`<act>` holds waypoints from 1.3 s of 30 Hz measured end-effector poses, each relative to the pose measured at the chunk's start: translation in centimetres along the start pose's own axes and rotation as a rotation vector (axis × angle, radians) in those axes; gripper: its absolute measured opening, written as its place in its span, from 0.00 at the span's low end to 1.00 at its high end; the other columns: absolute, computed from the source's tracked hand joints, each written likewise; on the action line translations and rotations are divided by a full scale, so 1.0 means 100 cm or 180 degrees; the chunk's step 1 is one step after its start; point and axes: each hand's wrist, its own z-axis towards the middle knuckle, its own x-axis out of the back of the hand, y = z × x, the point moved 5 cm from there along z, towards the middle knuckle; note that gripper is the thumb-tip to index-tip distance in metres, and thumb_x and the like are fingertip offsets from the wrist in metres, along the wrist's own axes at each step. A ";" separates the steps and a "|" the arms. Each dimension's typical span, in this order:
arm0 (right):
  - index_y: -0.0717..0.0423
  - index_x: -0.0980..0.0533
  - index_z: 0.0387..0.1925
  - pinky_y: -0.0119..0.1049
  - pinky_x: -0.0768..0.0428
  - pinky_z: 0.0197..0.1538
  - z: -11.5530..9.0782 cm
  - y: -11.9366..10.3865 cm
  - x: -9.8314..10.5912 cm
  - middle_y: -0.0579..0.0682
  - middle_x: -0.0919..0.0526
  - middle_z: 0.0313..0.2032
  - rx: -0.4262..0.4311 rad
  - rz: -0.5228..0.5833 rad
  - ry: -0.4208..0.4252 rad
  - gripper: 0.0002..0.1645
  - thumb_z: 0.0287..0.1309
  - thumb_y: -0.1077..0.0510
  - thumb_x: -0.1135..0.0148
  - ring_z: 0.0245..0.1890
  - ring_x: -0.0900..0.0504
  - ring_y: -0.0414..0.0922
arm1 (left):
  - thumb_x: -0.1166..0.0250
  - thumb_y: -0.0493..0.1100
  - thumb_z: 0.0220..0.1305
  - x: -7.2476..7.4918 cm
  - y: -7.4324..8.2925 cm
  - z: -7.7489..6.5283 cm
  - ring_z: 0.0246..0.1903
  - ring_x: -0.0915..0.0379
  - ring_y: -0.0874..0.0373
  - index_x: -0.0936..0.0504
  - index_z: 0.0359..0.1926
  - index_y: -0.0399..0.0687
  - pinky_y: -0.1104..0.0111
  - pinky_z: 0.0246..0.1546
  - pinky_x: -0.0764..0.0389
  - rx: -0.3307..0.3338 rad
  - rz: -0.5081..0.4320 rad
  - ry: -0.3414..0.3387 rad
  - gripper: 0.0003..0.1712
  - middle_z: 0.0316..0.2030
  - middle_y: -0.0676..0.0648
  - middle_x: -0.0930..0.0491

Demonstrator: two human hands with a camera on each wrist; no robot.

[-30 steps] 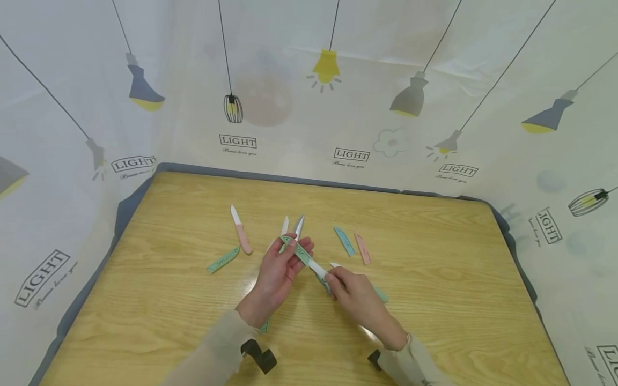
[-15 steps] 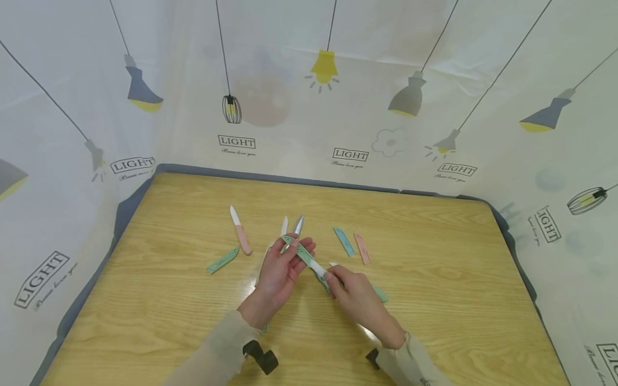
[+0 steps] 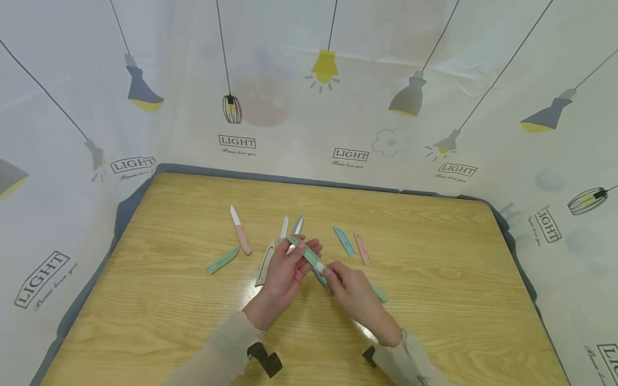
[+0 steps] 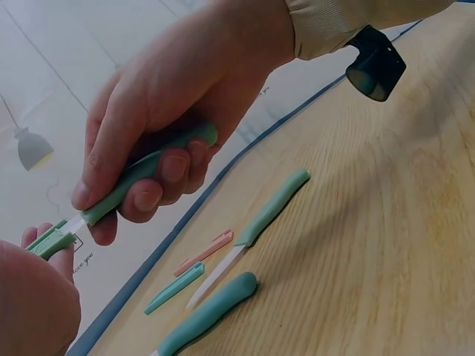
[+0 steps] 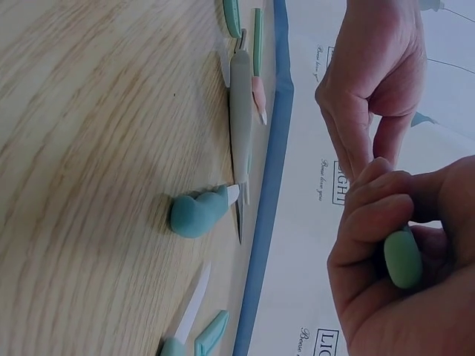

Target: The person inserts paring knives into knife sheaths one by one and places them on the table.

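My left hand (image 3: 285, 271) holds a green knife sheath (image 3: 307, 253) between thumb and fingers. My right hand (image 3: 357, 292) grips the green handle (image 4: 137, 174) of a knife, fingers wrapped round it. The knife's white blade (image 4: 76, 223) is partly inside the sheath; a short length shows between the two hands. Both hands are raised over the table. Below them lie a blue-green-handled knife (image 4: 208, 315) and another green-handled knife (image 4: 274, 208) with a bare white blade.
On the wooden table (image 3: 434, 257) lie a pink knife (image 3: 243, 238), a green sheath (image 3: 223, 260), a blue sheath (image 3: 344, 241) and a pink sheath (image 3: 362, 248). A grey-handled knife (image 5: 241, 111) has a bare metal blade. Beside my left hand is a beige slotted piece (image 3: 264, 264).
My left hand has shifted slightly right with the sheath, towards my right hand. Less of the white blade shows between sheath and handle. The beige piece is more exposed.
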 end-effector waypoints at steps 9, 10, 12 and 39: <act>0.50 0.25 0.33 0.26 0.36 0.18 0.001 0.000 0.000 0.35 0.29 0.18 -0.0047 -0.0067 0.0039 0.11 0.72 0.54 0.51 0.16 0.36 0.33 | 0.51 0.38 0.74 -0.003 -0.007 -0.002 0.52 0.23 0.48 0.36 0.57 0.42 0.60 0.58 0.26 0.0027 -0.0044 0.0098 0.14 0.48 0.40 0.20; 0.50 0.25 0.33 0.26 0.36 0.18 0.001 0.000 0.000 0.35 0.29 0.18 -0.0051 -0.0068 0.0042 0.11 0.72 0.55 0.50 0.16 0.35 0.33 | 0.51 0.38 0.74 -0.003 -0.007 -0.002 0.52 0.23 0.48 0.36 0.58 0.41 0.60 0.57 0.25 0.0024 -0.0043 0.0097 0.15 0.48 0.40 0.20; 0.50 0.25 0.32 0.26 0.36 0.18 0.001 0.000 0.000 0.35 0.29 0.18 -0.0045 -0.0081 0.0056 0.11 0.71 0.55 0.50 0.16 0.35 0.33 | 0.50 0.38 0.74 -0.003 -0.009 -0.002 0.52 0.23 0.48 0.38 0.59 0.38 0.60 0.57 0.25 0.0030 -0.0064 0.0100 0.17 0.48 0.40 0.20; 0.54 0.23 0.41 0.30 0.24 0.28 0.003 0.004 0.010 0.43 0.20 0.32 0.0298 -0.1153 0.0415 0.12 0.58 0.53 0.34 0.28 0.25 0.38 | 0.44 0.36 0.70 -0.001 -0.003 0.000 0.52 0.23 0.46 0.36 0.61 0.29 0.63 0.51 0.21 -0.0013 0.0364 0.0233 0.23 0.52 0.35 0.21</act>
